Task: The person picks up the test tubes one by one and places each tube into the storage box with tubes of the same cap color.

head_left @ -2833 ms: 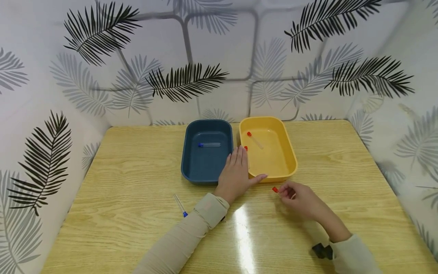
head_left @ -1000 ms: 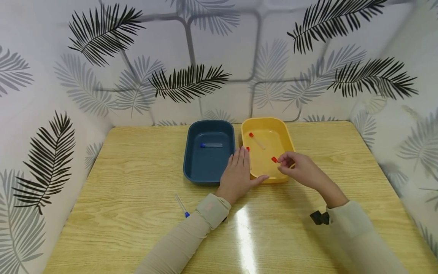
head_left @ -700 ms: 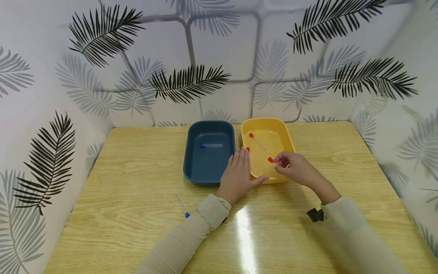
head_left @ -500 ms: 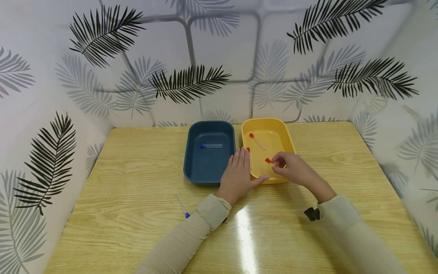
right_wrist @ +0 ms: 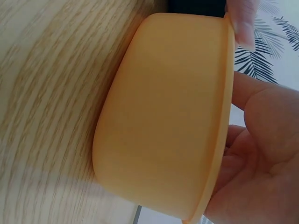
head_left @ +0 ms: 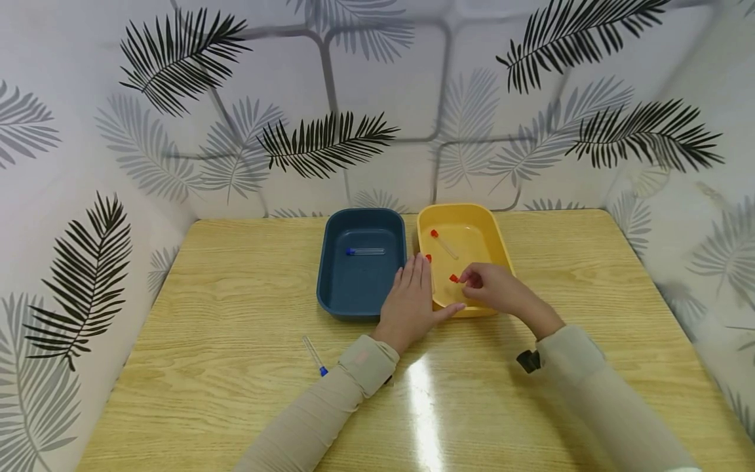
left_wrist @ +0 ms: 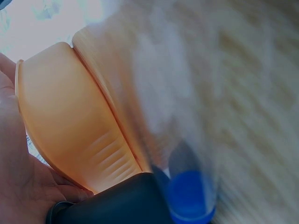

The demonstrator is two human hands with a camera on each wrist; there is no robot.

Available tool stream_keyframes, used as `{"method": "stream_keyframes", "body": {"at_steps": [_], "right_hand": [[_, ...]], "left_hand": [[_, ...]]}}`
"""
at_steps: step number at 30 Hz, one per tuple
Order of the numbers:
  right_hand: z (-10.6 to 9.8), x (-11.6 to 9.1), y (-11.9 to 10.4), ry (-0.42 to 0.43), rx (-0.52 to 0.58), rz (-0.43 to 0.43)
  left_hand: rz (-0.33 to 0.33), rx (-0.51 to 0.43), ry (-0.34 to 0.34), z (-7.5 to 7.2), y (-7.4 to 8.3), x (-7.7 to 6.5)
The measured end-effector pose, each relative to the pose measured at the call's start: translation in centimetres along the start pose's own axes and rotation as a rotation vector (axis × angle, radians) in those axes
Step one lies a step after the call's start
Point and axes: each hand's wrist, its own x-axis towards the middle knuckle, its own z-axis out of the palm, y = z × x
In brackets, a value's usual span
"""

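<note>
My right hand (head_left: 492, 288) pinches a red-capped test tube (head_left: 454, 278) over the near part of the yellow tray (head_left: 480, 239); only its cap shows. In the right wrist view the tray's wall (right_wrist: 163, 112) hides the fingertips and the tube. My left hand (head_left: 407, 308) rests with straight fingers across the adjoining rims of the yellow and dark blue trays, thumb along the yellow tray's near rim. One red-capped tube (head_left: 445, 245) lies at the back of the yellow tray. Another's red cap (head_left: 428, 258) peeks out beside my left fingertips.
The dark blue tray (head_left: 360, 288) stands left of the yellow one and holds a blue-capped tube (head_left: 366, 252). Another blue-capped tube (head_left: 315, 356) lies on the wooden table (head_left: 224, 314) by my left sleeve. A leaf-patterned cloth (head_left: 377, 85) rises behind the table.
My right hand has carried the red-capped tube from above the table in front of the yellow tray to over its inside, then leftward and slightly lower. My left hand stays in place.
</note>
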Motion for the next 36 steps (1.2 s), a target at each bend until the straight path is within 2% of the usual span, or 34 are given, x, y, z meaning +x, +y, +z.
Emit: {"method": "stream_keyframes", "body": {"at_steps": [10, 16, 22, 26, 36], "right_hand": [[0.2, 1.1, 0.1, -0.068, -0.025, -0.009], [0.5, 1.7, 0.4, -0.127, -0.027, 0.046], [0.7, 2.0, 0.5, -0.17, -0.018, 0.106], [0.8, 2.1, 0.6, -0.184, 0.001, 0.141], [0.9, 2.3, 0.6, -0.174, 0.019, 0.15]], "left_hand": [[0.008, 0.003, 0.011, 0.0, -0.1, 0.0], [0.013, 0.011, 0.019, 0.0, -0.1, 0.0], [0.005, 0.004, -0.002, 0.1, -0.2, 0.1], [0.001, -0.007, -0.009, 0.2, -0.2, 0.1], [0.003, -0.006, 0.002, 0.3, -0.2, 0.1]]}}
